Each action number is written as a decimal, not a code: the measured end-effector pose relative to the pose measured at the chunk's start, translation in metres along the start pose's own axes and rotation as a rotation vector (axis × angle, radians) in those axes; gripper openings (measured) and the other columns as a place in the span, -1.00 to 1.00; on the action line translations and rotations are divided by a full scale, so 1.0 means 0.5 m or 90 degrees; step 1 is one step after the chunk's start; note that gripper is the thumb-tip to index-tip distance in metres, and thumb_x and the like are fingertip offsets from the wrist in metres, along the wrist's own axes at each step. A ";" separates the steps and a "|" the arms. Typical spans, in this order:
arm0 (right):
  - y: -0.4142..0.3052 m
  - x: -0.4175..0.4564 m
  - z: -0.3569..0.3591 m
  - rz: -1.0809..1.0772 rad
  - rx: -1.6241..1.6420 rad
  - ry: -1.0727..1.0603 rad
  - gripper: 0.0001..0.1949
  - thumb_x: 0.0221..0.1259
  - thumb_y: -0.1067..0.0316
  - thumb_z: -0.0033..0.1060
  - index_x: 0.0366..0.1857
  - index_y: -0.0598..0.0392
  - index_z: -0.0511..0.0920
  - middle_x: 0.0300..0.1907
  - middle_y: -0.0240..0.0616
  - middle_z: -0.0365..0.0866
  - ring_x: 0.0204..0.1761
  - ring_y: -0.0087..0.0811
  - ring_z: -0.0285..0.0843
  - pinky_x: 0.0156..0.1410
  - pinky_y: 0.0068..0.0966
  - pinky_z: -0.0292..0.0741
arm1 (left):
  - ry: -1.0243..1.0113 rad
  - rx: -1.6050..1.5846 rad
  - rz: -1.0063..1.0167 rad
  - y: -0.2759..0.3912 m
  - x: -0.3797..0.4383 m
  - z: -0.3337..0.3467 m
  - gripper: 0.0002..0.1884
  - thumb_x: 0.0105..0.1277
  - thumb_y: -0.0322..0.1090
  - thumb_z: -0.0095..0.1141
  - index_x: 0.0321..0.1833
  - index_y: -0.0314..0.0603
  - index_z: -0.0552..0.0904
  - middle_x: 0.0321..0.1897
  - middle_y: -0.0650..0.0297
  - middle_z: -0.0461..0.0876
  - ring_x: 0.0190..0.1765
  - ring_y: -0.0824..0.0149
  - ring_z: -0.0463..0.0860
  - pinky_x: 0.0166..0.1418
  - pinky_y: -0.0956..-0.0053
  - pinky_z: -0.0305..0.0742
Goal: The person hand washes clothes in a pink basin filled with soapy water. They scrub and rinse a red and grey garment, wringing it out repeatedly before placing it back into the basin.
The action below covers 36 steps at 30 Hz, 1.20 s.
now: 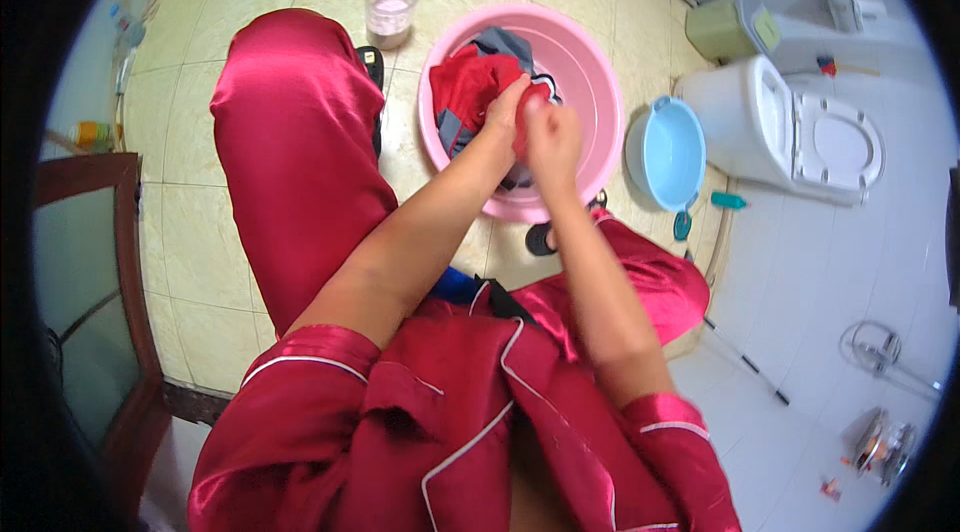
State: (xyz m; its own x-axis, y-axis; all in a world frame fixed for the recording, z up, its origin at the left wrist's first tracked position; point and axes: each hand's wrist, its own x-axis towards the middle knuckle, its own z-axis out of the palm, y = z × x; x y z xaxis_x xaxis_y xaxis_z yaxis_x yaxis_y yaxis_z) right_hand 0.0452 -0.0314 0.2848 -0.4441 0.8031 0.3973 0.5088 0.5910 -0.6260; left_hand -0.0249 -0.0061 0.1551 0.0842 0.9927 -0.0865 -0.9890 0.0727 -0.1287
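Observation:
A pink plastic basin [592, 104] stands on the floor between my feet. Inside it lies a bundle of red cloth [469, 86] with grey fabric [504, 44] beside it. My left hand [506, 116] holds part of the red cloth over the basin. Close against it on the right, my right hand [555, 142] is closed on the same cloth, its outline slightly blurred. Between the two hands a gathered piece of red shows. Dark fabric with white trim peeks out behind my hands, and what lies beneath them is hidden.
A clear plastic cup [391, 11] with whitish contents stands beyond my left knee. Right of the basin are a light blue basin [667, 153], a green bottle [727, 200] and a toilet [772, 127]. A wood-framed glass door [97, 292] borders the left side.

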 end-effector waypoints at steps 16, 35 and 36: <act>0.111 0.053 -0.037 0.207 -0.143 0.001 -0.68 0.17 0.16 0.15 -0.63 0.16 0.49 -0.58 -0.05 0.47 -0.48 -0.10 0.47 -0.35 -0.28 0.36 | 0.284 0.055 -0.005 -0.090 -0.048 0.172 -0.72 0.37 -0.18 -0.22 -0.25 -0.15 0.56 -0.33 0.24 0.64 -0.31 0.31 0.63 -0.13 0.36 0.56; 0.108 0.030 -0.121 0.647 1.134 0.157 -0.74 0.22 0.39 0.02 -0.05 0.25 0.44 -0.12 -0.10 0.60 -0.09 -0.21 0.60 0.02 -0.27 0.58 | 0.637 0.029 -0.023 -0.109 -0.078 0.163 -0.08 -0.10 0.61 -0.08 0.10 -0.07 0.50 0.03 0.15 0.54 0.08 0.21 0.51 0.21 0.31 0.40; 0.063 0.030 -0.120 0.676 1.112 0.154 -0.83 0.24 0.39 -0.03 -0.18 0.24 0.46 -0.24 -0.16 0.62 -0.23 -0.33 0.62 -0.10 -0.43 0.59 | 0.469 -0.061 -0.044 -0.111 -0.085 0.171 -0.10 -0.05 0.58 -0.08 0.10 -0.08 0.50 0.03 0.13 0.55 0.09 0.15 0.52 0.24 0.23 0.37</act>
State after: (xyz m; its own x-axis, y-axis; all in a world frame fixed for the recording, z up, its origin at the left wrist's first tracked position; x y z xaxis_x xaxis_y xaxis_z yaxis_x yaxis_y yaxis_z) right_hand 0.0990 0.0040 0.3113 -0.3521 0.7885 -0.5042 -0.7096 -0.5762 -0.4056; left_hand 0.0160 -0.0442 0.2501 0.2381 0.6619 -0.7107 -0.9666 0.0900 -0.2400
